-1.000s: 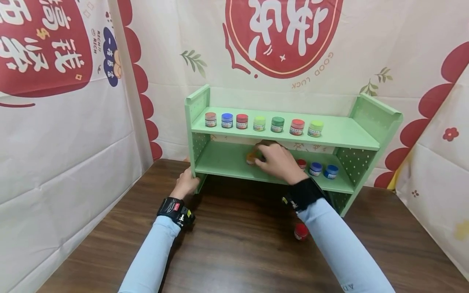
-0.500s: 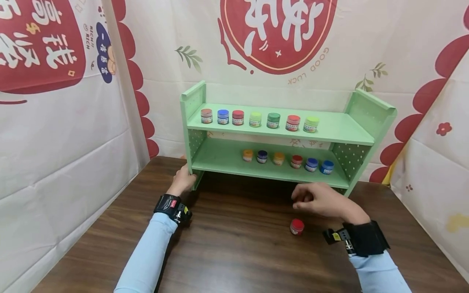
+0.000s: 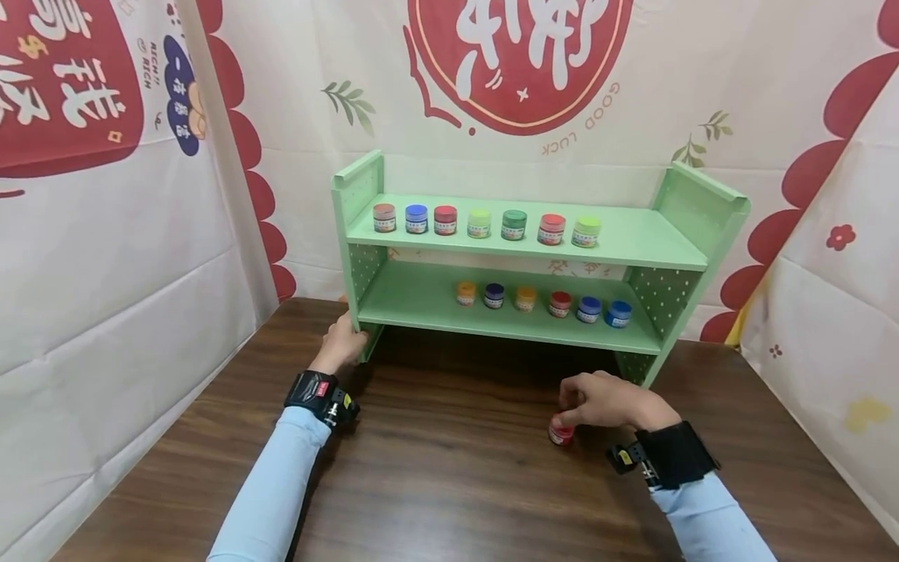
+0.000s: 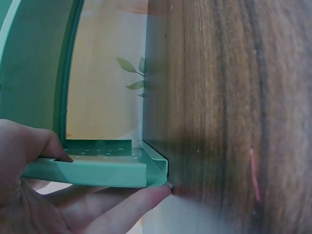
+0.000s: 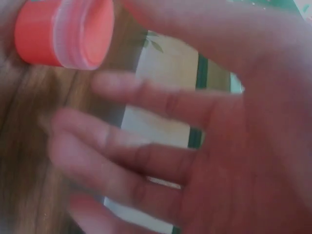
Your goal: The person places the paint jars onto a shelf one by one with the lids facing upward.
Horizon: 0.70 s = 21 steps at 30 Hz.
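My left hand (image 3: 340, 343) grips the lower left leg of a green two-tier shelf (image 3: 449, 304); in the left wrist view, the thumb lies on one side of the green panel (image 4: 92, 171) and the fingers on the other. On the table in front of the shelf stands a small red paint jar (image 3: 561, 432). Over this jar is my right hand (image 3: 607, 402), thumb and fingers spread about it. The right wrist view has the jar (image 5: 63, 34) beside the fingertips, with a gap between its lid and the index finger.
Several paint jars (image 3: 479, 224) stand in a row on the upper tier, and several more (image 3: 525, 299) on the lower tier. The brown wooden table (image 3: 435, 468) lies in front. Printed cloth (image 3: 246, 156) hangs behind and at both sides.
My right hand has left an orange jar on the lower tier and come down and forward to the red jar on the table. My left hand keeps its hold on the shelf.
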Motion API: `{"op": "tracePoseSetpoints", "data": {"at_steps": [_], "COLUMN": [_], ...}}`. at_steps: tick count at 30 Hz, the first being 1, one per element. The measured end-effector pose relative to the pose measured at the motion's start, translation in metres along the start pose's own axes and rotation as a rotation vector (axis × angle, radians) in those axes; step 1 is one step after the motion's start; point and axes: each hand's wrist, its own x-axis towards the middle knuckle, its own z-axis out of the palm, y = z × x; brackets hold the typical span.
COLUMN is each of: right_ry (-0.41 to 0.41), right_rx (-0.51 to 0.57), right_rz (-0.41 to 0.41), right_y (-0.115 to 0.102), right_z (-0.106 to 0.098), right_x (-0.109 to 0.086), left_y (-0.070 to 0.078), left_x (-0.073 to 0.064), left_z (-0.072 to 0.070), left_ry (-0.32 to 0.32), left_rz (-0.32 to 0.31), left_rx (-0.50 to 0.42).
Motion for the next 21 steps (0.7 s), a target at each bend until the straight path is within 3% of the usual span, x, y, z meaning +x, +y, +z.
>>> {"op": "tracePoseSetpoints", "data": {"at_steps": [4, 8, 13, 21], "right_ry": [0.028, -0.001, -0.006, 0.091], "right_rx": [-0.007, 0.01, 0.018, -0.077], "right_rz": [0.045, 0.074, 0.042, 0.015], "right_y": [-0.0032, -0.0048, -0.0056, -0.0023], "right_z": [0.0034, 0.0058, 0.0074, 0.0054], "right_x": [0.0007, -0.0003, 0.0, 0.0028], "left_y": [0.001, 0.0012, 0.001, -0.0008], "left_x": [-0.001, -0.0002, -0.0009, 0.0001], "left_z": [-0.0001, 0.003, 0.0041, 0.0024], "left_ry": [0.015, 0.0, -0.001, 0.0], "left_rz": [-0.003, 0.008, -0.002, 0.002], "left_rx": [-0.002, 0.001, -0.006, -0.012]}}
